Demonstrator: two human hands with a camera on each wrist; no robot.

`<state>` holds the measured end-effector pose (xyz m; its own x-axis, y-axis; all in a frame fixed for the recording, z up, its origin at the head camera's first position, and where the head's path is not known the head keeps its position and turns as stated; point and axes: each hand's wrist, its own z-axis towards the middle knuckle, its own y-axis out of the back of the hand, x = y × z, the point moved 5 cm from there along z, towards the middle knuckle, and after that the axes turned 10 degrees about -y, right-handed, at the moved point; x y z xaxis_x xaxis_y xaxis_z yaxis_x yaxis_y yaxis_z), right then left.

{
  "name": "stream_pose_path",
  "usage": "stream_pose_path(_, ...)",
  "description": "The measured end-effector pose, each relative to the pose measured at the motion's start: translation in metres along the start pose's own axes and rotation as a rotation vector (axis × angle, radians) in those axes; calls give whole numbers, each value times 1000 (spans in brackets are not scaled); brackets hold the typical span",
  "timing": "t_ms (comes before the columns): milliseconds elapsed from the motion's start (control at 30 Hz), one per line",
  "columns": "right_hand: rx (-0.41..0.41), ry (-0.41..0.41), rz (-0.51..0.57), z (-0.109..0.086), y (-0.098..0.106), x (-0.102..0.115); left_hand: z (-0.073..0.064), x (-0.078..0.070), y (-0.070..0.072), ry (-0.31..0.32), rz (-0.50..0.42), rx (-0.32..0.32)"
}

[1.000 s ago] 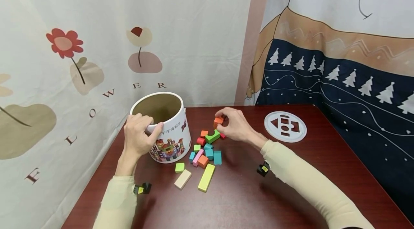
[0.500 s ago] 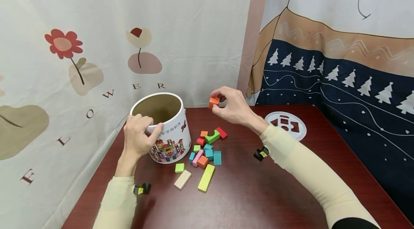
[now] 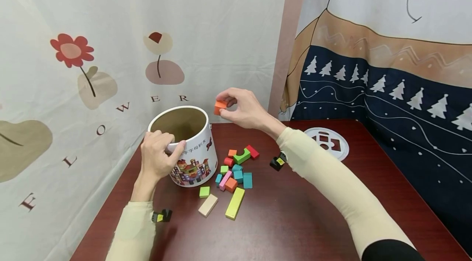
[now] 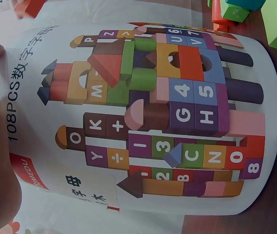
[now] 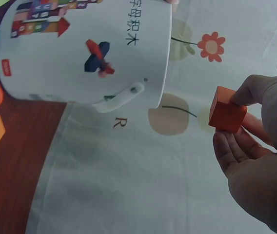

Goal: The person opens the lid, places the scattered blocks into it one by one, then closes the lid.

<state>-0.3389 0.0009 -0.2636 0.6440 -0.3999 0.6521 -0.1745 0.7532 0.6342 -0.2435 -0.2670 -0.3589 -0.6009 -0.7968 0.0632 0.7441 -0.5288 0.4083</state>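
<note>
A white bucket [image 3: 195, 158] printed with a block castle stands at the back left of the table. My left hand [image 3: 157, 155] grips its near rim, fingers over the edge and thumb along the outside. Raised to the right of the bucket's mouth, my right hand [image 3: 245, 107] pinches an orange cube block [image 3: 220, 107] between thumb and fingers. In the right wrist view the same orange block [image 5: 227, 110] shows clear of the bucket [image 5: 124, 53]. The visible part of the bucket's inside wall is bare; its bottom is hidden.
Several loose blocks lie right of the bucket, among them a green arch [image 3: 241, 157], a red block [image 3: 252, 152], a yellow bar [image 3: 234, 203] and a cream block [image 3: 208, 205]. A white round lid with shaped holes [image 3: 343, 142] lies farther right. Printed curtains hang behind the table.
My right hand has lifted the orange block from beside the green arch and carried it up and left towards the bucket. The left hand stays on the rim.
</note>
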Motion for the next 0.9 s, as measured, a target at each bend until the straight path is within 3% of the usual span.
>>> stream_pose_path(500,123,1,-62,37,-47,27,0,1,1,13,4,16)
stream_pose_path(900,187,7,-176,49,-84,38,1,1,2,5,4,12)
